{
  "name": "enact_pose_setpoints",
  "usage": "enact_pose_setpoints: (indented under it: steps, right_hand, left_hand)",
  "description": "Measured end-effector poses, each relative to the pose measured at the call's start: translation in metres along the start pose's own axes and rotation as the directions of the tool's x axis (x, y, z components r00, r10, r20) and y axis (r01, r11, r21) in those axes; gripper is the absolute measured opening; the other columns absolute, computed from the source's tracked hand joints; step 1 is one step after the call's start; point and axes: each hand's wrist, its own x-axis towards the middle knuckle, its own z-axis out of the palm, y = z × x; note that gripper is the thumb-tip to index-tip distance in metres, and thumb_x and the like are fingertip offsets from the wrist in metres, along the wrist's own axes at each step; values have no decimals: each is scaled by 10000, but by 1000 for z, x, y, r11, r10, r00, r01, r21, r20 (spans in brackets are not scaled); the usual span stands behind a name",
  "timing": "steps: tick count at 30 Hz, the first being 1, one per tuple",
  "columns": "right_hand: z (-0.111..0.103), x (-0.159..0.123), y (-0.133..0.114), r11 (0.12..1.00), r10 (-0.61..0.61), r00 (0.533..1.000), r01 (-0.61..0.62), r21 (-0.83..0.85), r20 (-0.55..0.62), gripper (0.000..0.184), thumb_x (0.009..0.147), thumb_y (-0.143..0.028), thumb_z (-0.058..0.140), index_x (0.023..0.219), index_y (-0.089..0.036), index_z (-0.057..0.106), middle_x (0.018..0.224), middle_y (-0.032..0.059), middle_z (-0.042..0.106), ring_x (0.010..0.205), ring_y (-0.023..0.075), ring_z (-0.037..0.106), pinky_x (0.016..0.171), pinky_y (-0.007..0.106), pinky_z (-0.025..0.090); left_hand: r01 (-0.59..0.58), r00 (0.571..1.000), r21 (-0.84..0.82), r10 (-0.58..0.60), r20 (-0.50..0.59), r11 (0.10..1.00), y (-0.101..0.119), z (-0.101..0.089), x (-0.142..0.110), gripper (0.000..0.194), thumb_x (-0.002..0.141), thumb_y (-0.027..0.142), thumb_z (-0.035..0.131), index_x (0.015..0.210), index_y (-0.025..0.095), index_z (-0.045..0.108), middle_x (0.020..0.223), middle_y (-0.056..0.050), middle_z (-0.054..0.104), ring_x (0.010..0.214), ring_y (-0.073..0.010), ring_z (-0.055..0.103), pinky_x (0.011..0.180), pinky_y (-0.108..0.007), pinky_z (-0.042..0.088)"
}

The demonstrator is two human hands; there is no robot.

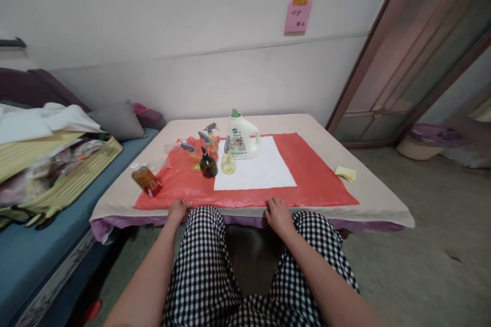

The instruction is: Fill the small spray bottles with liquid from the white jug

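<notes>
My left hand (178, 209) rests at the table's near edge, touching the red sheet (245, 198), its fingers loosely bent and holding nothing visible. Further right, my right hand (279, 215) lies over the same edge with its fingers apart. Upon the red sheet is a white cloth (255, 176). A large white jug (243, 138) with a green cap and a handle stands at its back. In front of that is a spray bottle (228, 163) with yellowish liquid. A dark pump bottle (208, 166) stands to the left, with several clear spray bottles (194, 161) behind it.
An amber bottle (147, 180) with a white cap leans or lies at the table's left. Folded yellow paper (346, 172) lies on the right. A blue bed (57, 237) with bags and a grey pillow (118, 120) adjoins the left; a bin (422, 145) stands far right.
</notes>
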Motion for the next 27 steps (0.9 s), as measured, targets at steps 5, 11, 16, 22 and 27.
enact_pose_setpoints:
  steps: [5,11,16,22,27]
  right_hand:
    - [-1,1,0,1000,18,1000,-18,-23,10,273,952,-355,599,1134,-153,615,1188,78,606,1091,214,585,935,429,511]
    - [0,2,-1,999,29,999,-29,-28,19,320,956,-370,601,1197,-159,606,1223,89,608,1078,211,610,911,422,546]
    - [-2,1,-1,999,22,1000,-22,-24,8,324,955,-370,603,1200,-158,606,1229,91,607,1090,215,607,926,433,539]
    - [-5,0,-2,1000,16,1000,-16,-16,7,310,955,-365,604,1183,-156,611,1218,88,610,1090,215,605,924,431,539]
    - [-9,-2,-3,1000,15,1000,-15,-2,17,286,952,-351,607,1156,-151,616,1201,83,611,1096,216,598,923,427,533]
  left_hand:
    - [38,997,12,-39,72,999,2,-3,1,369,942,389,604,1232,162,599,1208,-99,632,1017,-220,645,861,-432,561]
    - [41,995,31,-43,87,999,1,-3,5,363,943,396,601,1219,159,604,1192,-97,638,1008,-217,648,856,-427,561]
    - [37,996,28,-39,84,999,-1,-2,7,359,946,402,596,1206,156,609,1174,-95,645,994,-212,650,851,-424,561]
    - [24,997,25,-26,72,999,-3,0,6,348,949,414,588,1175,151,619,1128,-86,657,954,-200,655,830,-408,563]
    - [9,999,31,-11,35,999,-2,0,1,324,953,448,565,1023,140,641,965,-54,675,856,-175,651,800,-377,542]
